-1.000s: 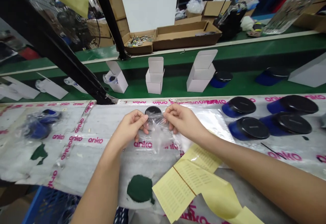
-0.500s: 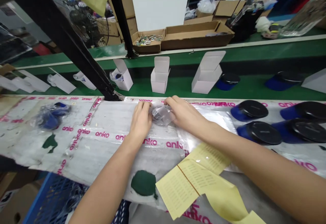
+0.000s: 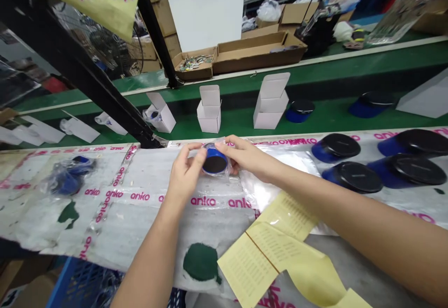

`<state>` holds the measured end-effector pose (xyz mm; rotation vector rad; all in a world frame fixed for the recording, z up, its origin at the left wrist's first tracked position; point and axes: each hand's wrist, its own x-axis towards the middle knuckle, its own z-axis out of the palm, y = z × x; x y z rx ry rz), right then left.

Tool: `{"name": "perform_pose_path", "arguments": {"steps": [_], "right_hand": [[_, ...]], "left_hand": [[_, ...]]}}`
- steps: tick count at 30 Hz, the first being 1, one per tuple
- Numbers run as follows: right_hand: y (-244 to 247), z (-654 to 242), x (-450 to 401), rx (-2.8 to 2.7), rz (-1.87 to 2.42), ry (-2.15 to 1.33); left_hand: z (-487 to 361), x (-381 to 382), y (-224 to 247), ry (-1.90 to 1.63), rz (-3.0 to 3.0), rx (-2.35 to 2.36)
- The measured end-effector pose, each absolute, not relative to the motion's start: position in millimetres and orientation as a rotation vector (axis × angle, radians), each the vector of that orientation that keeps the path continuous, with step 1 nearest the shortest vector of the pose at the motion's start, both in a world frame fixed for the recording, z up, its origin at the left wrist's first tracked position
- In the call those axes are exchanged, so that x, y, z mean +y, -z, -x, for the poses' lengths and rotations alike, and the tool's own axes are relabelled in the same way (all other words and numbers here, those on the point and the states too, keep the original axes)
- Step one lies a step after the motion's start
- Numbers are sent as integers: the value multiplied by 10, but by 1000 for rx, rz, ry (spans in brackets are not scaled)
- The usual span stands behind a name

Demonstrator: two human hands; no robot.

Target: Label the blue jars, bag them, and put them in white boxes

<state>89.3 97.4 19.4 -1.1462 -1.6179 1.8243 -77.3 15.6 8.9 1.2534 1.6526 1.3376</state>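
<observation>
A round blue container with a black end (image 3: 214, 164), wrapped in a clear plastic bag, is held between my two hands above the covered bench. My left hand (image 3: 185, 170) grips its left side, thumb along the edge. On the other side my right hand (image 3: 241, 156) holds it with the thumb on top and fingers beneath. Just right of it lie flat clear plastic bags (image 3: 261, 189). Several blue containers with black tops (image 3: 336, 147) stand at the right of the bench. Two bagged blue pieces (image 3: 70, 179) rest at the left.
Behind the bench, a green conveyor (image 3: 238, 112) carries open white boxes (image 3: 209, 116) and more blue containers. A black post (image 3: 80, 74) slants across the left. Yellow label sheets (image 3: 266, 247) lie near the front edge. A blue crate (image 3: 75, 282) sits below.
The bagged container has been tipped up, so its blue side and black end now face me. Both hands have shifted their grip around it.
</observation>
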Motion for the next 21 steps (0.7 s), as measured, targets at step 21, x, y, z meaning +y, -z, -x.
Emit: {"name": "perform_pose_path", "arguments": {"steps": [21], "right_hand": [[-503,-616,1032,-2778,976,-566]], "left_hand": [[756,215,-142,-2030,-1215,1585]]}}
